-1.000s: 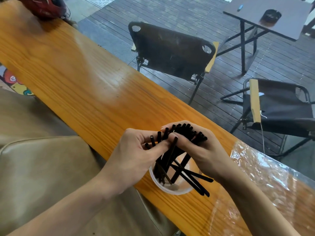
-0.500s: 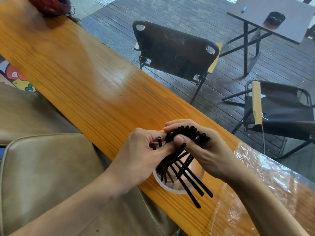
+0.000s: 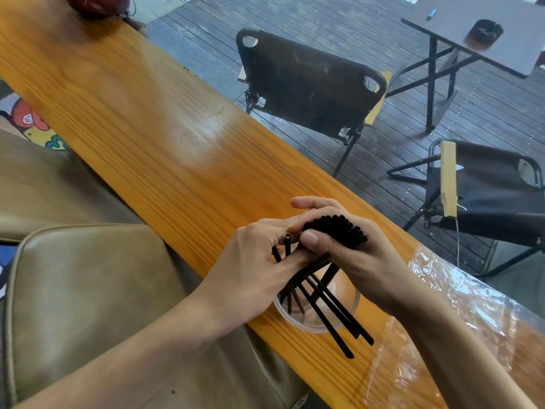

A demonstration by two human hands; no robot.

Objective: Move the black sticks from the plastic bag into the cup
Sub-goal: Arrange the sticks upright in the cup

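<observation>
right hand (image 3: 358, 258) clenched round a fat bundle of black sticks (image 3: 336, 228), open tube ends pointing up and away, thumb pressed across the near side. left hand (image 3: 259, 267) pinching a couple of loose sticks between its fingers (image 3: 290, 262) right against the bundle, looks like it's peeling them off or steadying them. both hands sit directly over the clear cup (image 3: 317, 315), which stands on the orange wooden desk (image 3: 153, 137) close to its near edge. a few sticks already lean inside the cup; others fan down from the right hand, and three or so run past the near rim with tips hanging over the desk edge, not in the cup. plastic bag (image 3: 472, 305) lies flat on the desk to the right under the right forearm, can't tell if any sticks are left in it.

risks, my read: the splayed sticks miss the mouth if the right hand lets go now, since their lower ends are outside the rim, they'd drop to the desk or off the edge onto the brown cushion (image 3: 88, 290) below. cup looks light and is near the edge, long sticks leaning one way or a knock from either wrist could tip it. grip on the bundle is loose at the bottom, so more could slide out unaimed. forearm dragging on the bag could pull it along.
</observation>
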